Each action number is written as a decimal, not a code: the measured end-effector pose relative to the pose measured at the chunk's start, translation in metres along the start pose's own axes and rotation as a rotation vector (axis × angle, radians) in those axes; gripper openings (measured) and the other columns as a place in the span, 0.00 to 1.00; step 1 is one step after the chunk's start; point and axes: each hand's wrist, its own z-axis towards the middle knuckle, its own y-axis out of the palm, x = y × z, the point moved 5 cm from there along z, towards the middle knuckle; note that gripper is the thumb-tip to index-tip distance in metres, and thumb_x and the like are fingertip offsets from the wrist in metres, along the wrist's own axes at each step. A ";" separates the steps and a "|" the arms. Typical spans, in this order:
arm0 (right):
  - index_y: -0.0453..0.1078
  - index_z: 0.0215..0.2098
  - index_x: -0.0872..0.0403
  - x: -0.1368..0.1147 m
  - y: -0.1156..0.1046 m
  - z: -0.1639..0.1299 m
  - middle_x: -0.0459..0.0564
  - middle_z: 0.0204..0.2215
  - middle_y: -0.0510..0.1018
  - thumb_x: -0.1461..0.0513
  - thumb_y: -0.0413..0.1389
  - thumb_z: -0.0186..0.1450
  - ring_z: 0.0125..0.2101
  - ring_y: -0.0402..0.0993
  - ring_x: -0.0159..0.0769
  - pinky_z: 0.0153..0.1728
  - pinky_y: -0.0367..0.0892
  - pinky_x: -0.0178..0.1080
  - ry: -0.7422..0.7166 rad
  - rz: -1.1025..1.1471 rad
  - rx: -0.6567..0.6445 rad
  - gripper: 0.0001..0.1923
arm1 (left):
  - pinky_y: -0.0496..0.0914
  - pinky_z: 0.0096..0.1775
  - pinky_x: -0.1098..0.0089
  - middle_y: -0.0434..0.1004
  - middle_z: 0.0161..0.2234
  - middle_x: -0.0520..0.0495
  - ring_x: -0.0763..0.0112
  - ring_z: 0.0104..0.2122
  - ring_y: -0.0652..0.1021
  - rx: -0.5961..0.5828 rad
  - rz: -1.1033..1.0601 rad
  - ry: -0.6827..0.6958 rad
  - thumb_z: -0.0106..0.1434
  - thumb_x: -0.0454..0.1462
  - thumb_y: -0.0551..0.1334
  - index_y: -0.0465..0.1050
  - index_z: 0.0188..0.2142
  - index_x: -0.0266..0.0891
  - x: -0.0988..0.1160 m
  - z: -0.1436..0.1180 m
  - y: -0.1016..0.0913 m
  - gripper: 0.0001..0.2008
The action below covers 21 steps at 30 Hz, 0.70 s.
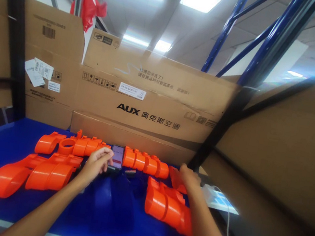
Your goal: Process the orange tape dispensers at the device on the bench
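Observation:
My left hand (97, 164) hovers just left of an upright phone (117, 157), fingers loosely bent and slightly apart, with nothing visible in them. The phone's lit screen faces me. At the right, my right hand (191, 179) is closed at the upper edge of an orange plastic ring-shaped part (176, 179); its fingertips are mostly hidden. Nearer me on that side lie more orange ring-shaped parts (165, 207), partly behind my right forearm. A back row of orange parts (146, 163) runs from the phone toward my right hand.
More orange parts (49, 174) lie at the left on the blue tabletop (69, 219). Large cardboard panels (149, 93) stand behind the table. A dark rack post (217, 133) rises at the right. A white cable (228, 221) hangs beside the table's right edge.

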 end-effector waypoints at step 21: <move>0.63 0.42 0.54 -0.067 -0.122 -0.117 0.56 0.35 0.75 0.48 0.50 0.67 0.36 0.71 0.46 0.35 0.60 0.40 -0.323 0.340 0.889 0.18 | 0.64 0.21 0.76 0.79 0.30 0.46 0.72 0.23 0.75 -0.046 0.015 0.087 0.58 0.46 0.65 0.74 0.42 0.38 0.013 -0.010 0.008 0.17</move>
